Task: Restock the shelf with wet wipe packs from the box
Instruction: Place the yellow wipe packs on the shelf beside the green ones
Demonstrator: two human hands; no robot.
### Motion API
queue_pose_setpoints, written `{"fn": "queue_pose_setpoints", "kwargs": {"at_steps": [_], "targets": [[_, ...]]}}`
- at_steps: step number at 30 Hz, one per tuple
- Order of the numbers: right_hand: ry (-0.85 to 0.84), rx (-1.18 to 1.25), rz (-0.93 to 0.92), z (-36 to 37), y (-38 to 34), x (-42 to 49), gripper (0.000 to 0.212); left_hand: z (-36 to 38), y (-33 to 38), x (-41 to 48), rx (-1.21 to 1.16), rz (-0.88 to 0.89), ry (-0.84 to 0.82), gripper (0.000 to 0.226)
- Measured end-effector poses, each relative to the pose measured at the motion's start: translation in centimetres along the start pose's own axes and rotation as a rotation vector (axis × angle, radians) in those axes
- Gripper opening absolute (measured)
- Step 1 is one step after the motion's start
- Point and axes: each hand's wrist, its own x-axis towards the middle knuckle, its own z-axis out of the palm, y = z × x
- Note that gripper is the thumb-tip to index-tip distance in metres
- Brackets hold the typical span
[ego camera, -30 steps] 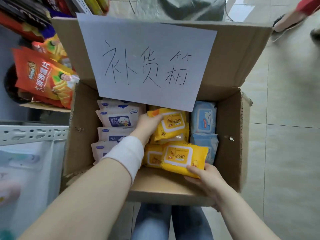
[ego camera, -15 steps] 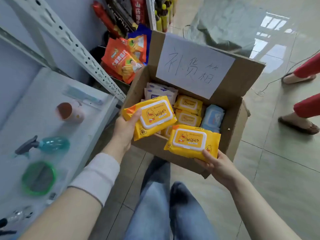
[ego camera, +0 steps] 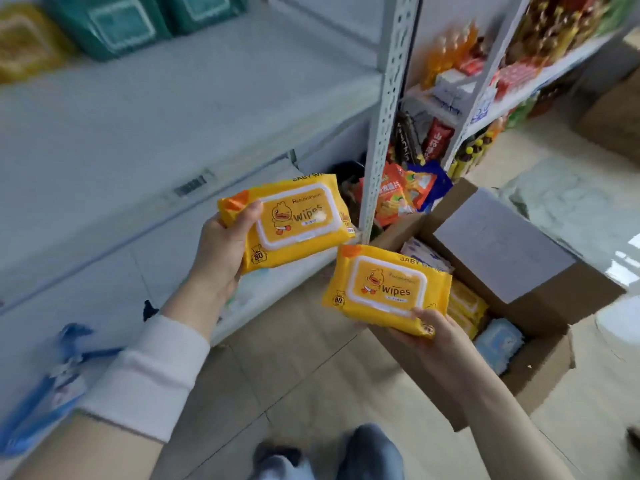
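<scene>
**Desk:** What have the hands got?

**Operator:** On my feed, the left hand grips a yellow wipes pack by its left end, with the thumb curled over the front. The right hand holds a second yellow pack from underneath at its lower right corner, with the thumb pinching the top face. Both packs face the camera with their duck labels up. They are close together but apart.

**Desk:** Where are they, relative to the box and the shelf?

**Operator:** The first pack is raised in front of the pale shelf, near its front edge. The second hangs over the left edge of the open cardboard box. I see more yellow, blue and white packs inside, and a paper sheet on its flap. Green packs stand blurred at the shelf's back. Snack bags sit past the perforated upright.
</scene>
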Motion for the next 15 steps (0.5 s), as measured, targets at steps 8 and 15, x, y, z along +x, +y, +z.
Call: {"fn": "queue_pose_setpoints", "kwargs": {"at_steps": [8, 15], "targets": [[-0.224, -0.165, -0.021, 16.3, 4.3, -0.7, 0.036, -16.9, 7.3, -2.2, -0.188, 0.005, 0.078, 0.055], [-0.372, -0.347, -0.079, 29.7, 7.5, 2.3, 0.042, -31.7, 9.9, -0.7, -0.203, 0.073, 0.211, 0.05]]}}
